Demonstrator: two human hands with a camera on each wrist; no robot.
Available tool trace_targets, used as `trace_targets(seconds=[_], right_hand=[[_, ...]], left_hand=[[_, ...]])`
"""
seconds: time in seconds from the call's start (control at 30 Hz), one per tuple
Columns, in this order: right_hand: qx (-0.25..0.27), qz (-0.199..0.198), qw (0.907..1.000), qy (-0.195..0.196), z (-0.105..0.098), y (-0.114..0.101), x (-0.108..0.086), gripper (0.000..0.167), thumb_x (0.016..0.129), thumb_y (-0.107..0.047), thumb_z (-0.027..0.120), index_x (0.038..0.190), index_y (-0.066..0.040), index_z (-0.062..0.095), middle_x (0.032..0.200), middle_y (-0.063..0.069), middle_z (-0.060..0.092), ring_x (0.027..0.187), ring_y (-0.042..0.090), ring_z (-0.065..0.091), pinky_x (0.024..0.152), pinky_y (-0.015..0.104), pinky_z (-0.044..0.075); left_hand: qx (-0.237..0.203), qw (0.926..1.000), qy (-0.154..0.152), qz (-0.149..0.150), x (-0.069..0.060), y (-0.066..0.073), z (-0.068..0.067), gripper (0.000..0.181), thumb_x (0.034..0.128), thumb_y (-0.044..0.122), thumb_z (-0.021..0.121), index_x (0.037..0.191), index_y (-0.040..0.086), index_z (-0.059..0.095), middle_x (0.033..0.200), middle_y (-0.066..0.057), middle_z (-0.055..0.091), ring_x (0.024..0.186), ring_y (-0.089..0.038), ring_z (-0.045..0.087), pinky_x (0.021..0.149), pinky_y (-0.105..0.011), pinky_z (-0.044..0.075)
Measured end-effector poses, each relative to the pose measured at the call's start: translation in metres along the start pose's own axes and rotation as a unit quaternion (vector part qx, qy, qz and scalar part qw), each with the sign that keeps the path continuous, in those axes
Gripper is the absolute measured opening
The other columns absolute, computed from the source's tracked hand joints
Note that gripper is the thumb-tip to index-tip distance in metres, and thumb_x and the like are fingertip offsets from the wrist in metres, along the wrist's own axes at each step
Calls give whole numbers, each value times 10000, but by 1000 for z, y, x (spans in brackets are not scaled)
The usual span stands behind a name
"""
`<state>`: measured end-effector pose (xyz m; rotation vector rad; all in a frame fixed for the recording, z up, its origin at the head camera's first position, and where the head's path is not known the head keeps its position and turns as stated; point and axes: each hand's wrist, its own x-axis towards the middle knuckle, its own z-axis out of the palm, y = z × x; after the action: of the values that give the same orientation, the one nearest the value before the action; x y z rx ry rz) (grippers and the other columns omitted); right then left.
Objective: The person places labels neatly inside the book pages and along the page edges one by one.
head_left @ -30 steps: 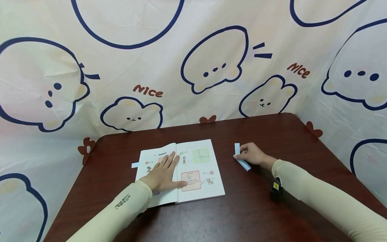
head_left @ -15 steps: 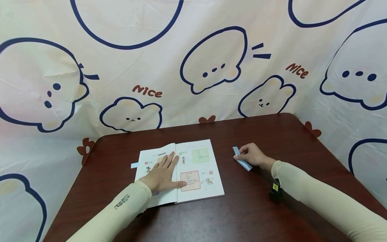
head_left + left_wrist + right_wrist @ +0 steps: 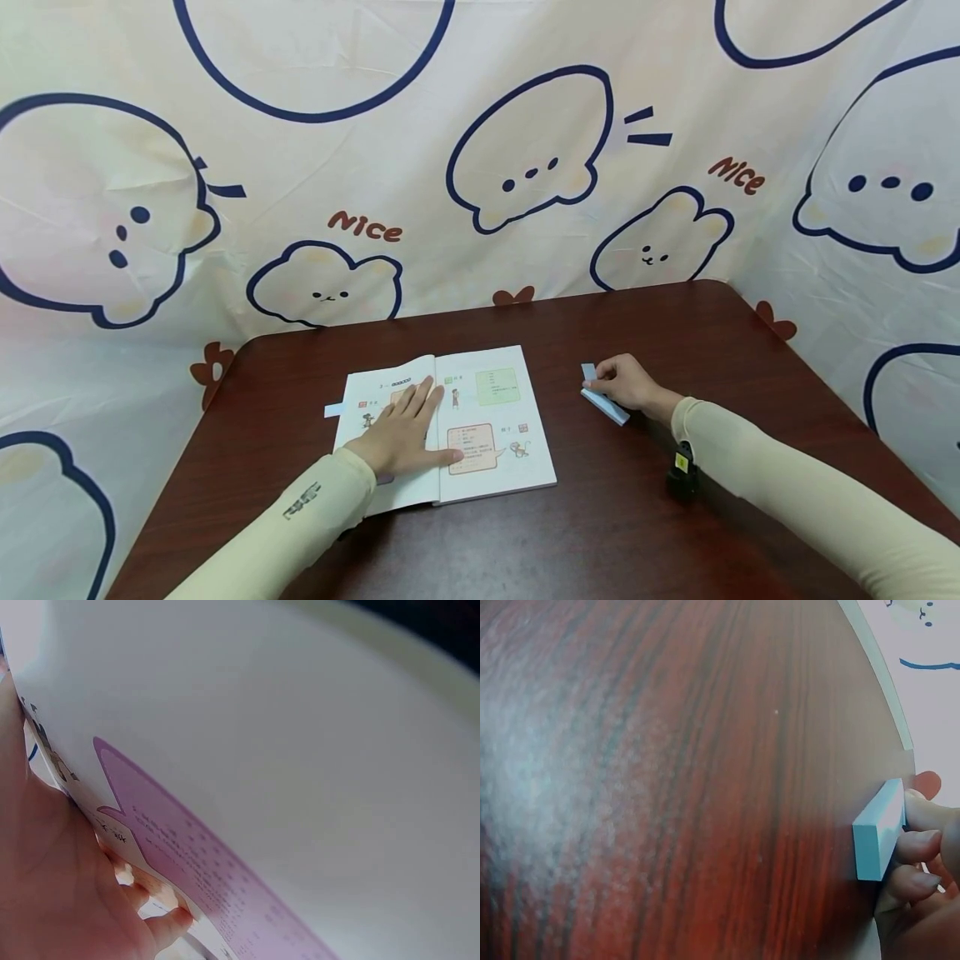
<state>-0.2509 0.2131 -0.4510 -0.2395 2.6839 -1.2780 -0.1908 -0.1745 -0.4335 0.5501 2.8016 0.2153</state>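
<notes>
An open book [image 3: 498, 492] with printed pages lies at the middle left of the table. My left hand [image 3: 401, 433] rests flat on it, fingers spread across the fold; the left wrist view shows the palm by a page with a purple box [image 3: 180, 840]. To the right of the book, my right hand [image 3: 630, 383] pinches a narrow pad of light blue sticky notes [image 3: 606, 408]. A blue strip [image 3: 588, 371] sticks up past the fingertips at the pad's far end. In the right wrist view the pad [image 3: 877, 836] is a thick block against the curled fingers.
A light blue tab [image 3: 333, 410] juts from the book's left edge. The dark brown table [image 3: 510, 550] reaches back to a cartoon-printed cloth [image 3: 525, 267], which also hangs along both sides.
The blue strip at the right hand first tilted down to the left, then came back more upright. The pad has shifted slightly right. The left hand and book stay in place.
</notes>
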Motion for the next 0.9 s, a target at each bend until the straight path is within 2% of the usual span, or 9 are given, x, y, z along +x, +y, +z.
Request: trace_targets(seconds=[0.23, 0.5, 0.63, 0.77, 0.9], right_hand=[[-204, -130, 9996, 119, 2, -1, -1, 319, 963, -141, 687, 685, -31, 578, 639, -9, 423, 639, 164, 415, 591, 268, 362], [-157, 121, 9994, 271, 3, 2, 2, 371, 996, -191, 652, 658, -62, 569, 557, -37, 414, 539, 133, 426, 520, 253, 379], [17, 258, 9994, 229, 1, 2, 1, 381, 994, -211, 657, 660, -51, 569, 543, -36, 415, 508, 129, 434, 504, 257, 391], [246, 352, 9991, 30, -1, 2, -1, 315, 973, -219, 689, 739, -15, 642, 552, -27, 454, 482, 118, 451, 478, 247, 389], [204, 193, 9995, -130, -3, 2, -3, 260, 942, -226, 731, 840, 11, 699, 569, -20, 507, 487, 104, 474, 464, 242, 405]], left_hand=[[3, 10000, 9, 4, 0, 0, 0, 1110, 869, 787, 521, 1635, 94, 117, 1725, -126, 24, 1583, -399, 102, 1236, -617, 188], [28, 10000, -2, -31, 0, 0, -1, 1114, 865, 792, 521, 1636, 99, 115, 1726, -121, 22, 1585, -396, 98, 1237, -615, 188], [21, 10000, 2, -36, 0, 0, -1, 1118, 862, 794, 523, 1635, 96, 118, 1726, -122, 24, 1584, -397, 102, 1234, -620, 194], [18, 10000, -8, -40, 0, 0, -1, 1120, 859, 801, 518, 1636, 101, 115, 1727, -118, 21, 1585, -394, 99, 1233, -622, 193], [43, 10000, -18, -44, 0, 0, 0, 1119, 859, 805, 511, 1637, 106, 113, 1727, -115, 20, 1586, -390, 95, 1236, -616, 192]])
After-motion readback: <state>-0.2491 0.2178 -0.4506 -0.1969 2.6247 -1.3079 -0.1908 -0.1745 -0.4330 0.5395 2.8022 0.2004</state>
